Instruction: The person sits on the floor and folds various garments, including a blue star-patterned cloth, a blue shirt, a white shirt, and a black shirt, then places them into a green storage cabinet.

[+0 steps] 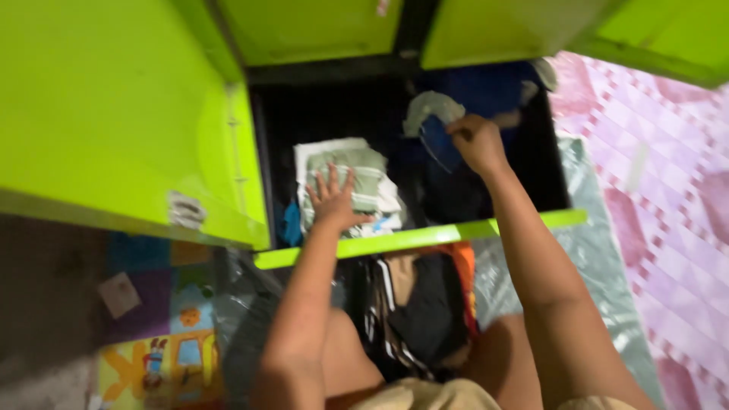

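Observation:
My left hand (332, 199) lies flat, fingers spread, on a stack of folded pale green and white clothes (364, 173) on a shelf inside a lime-green cupboard (114, 106). My right hand (475, 141) reaches deeper into the dark shelf and grips a dark blue garment (437, 152) with a pale grey-green edge (427, 108). More dark blue cloth (486, 89) fills the back right of the shelf. The frame is motion-blurred.
The lime-green shelf edge (425, 235) runs under both forearms. Below it lies a pile of dark, striped and orange clothes (421, 304). An open cupboard door stands at left. A pink patterned cloth (661, 197) lies at right and a colourful play mat (163, 357) at lower left.

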